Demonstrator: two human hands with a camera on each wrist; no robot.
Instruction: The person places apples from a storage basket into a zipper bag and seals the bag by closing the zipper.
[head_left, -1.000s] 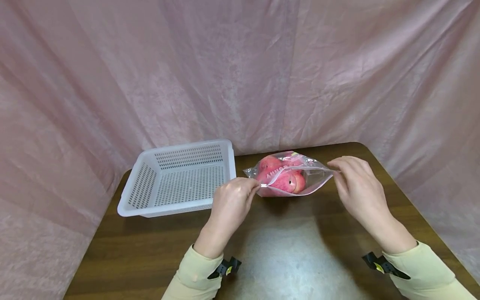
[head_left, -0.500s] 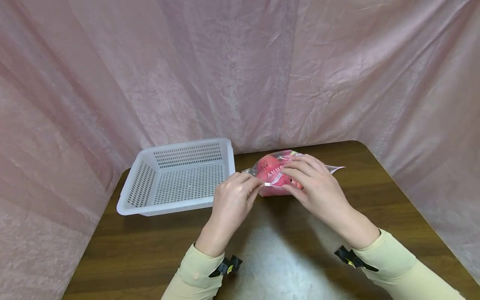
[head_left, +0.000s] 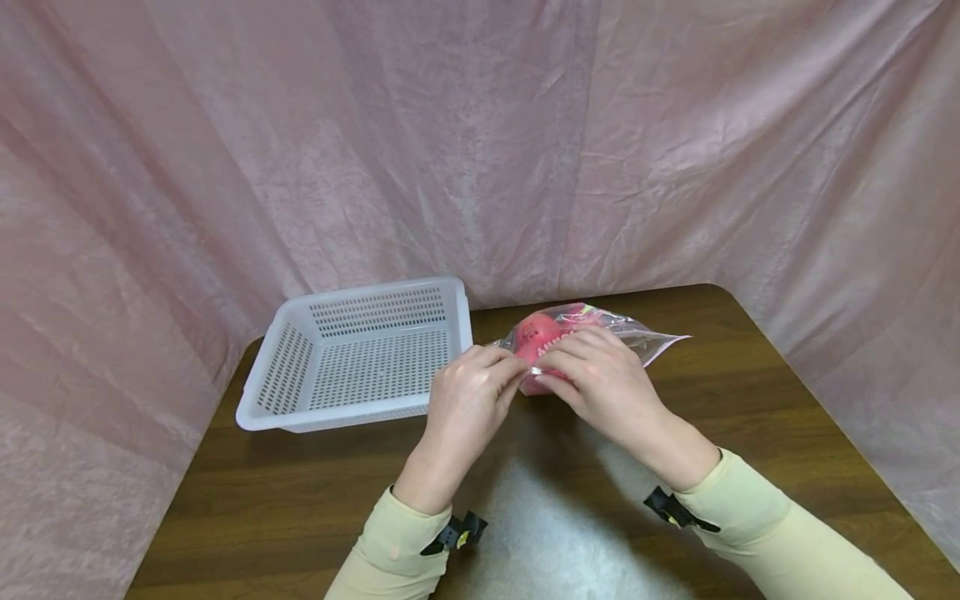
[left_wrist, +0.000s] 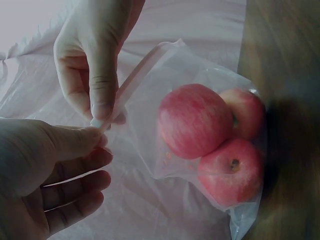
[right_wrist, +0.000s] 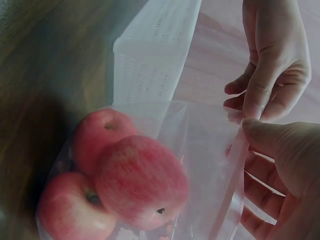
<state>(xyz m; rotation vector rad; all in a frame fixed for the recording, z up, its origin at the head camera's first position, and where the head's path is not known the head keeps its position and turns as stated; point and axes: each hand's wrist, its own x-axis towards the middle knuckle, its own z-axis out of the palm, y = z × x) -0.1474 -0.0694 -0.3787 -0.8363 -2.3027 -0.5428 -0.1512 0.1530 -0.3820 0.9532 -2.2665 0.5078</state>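
Observation:
A clear zip bag [head_left: 645,335] with red apples [left_wrist: 195,120] inside lies on the brown table. Three apples show through the plastic in both wrist views. My left hand [head_left: 467,402] pinches the left end of the bag's mouth between thumb and forefinger. Right beside it, thumb and fingertips of my right hand [head_left: 611,387] pinch the same end, at the small white zip slider [left_wrist: 96,122]. Both hands' fingertips meet there. The bag's right corner sticks out free past my right hand. In the head view my right hand hides part of the apples.
A white perforated plastic basket [head_left: 352,412] stands left of the bag, close to my left hand. Behind the table [head_left: 315,500] hangs a pink curtain [head_left: 465,167]. The table's right rounded corner lies beyond the bag.
My right hand has let go of the bag's right corner and moved left along the mouth to the slider end. The gaping mouth has narrowed. My left hand has stayed nearly still.

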